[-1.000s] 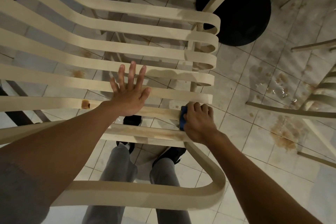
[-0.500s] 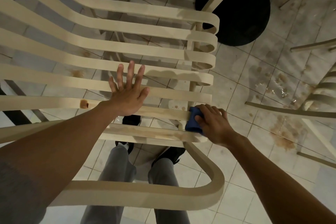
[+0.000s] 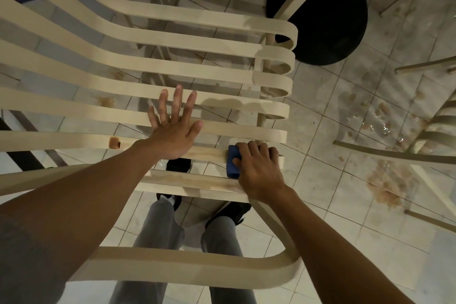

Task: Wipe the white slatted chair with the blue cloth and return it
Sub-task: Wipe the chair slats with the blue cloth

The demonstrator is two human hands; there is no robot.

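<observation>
The white slatted chair (image 3: 222, 81) fills the view, seen from above through its curved slats. My left hand (image 3: 174, 128) lies flat with spread fingers across two middle slats. My right hand (image 3: 259, 170) grips the blue cloth (image 3: 233, 161), folded small, and presses it on a slat near the chair's right end. Only the cloth's left part shows past my fingers. That slat and the one below it carry brownish wet streaks. A brown spot (image 3: 114, 142) sits on a slat left of my left wrist.
A round black base (image 3: 333, 20) stands on the tiled floor beyond the chair's right end. Another slatted chair (image 3: 431, 136) is at the right edge. Brown stains and wet patches (image 3: 385, 180) mark the floor tiles. My legs and black shoes (image 3: 229, 212) show below the slats.
My right hand with the cloth slid right along the slat, then came back left. My left hand has stayed flat on the slats.
</observation>
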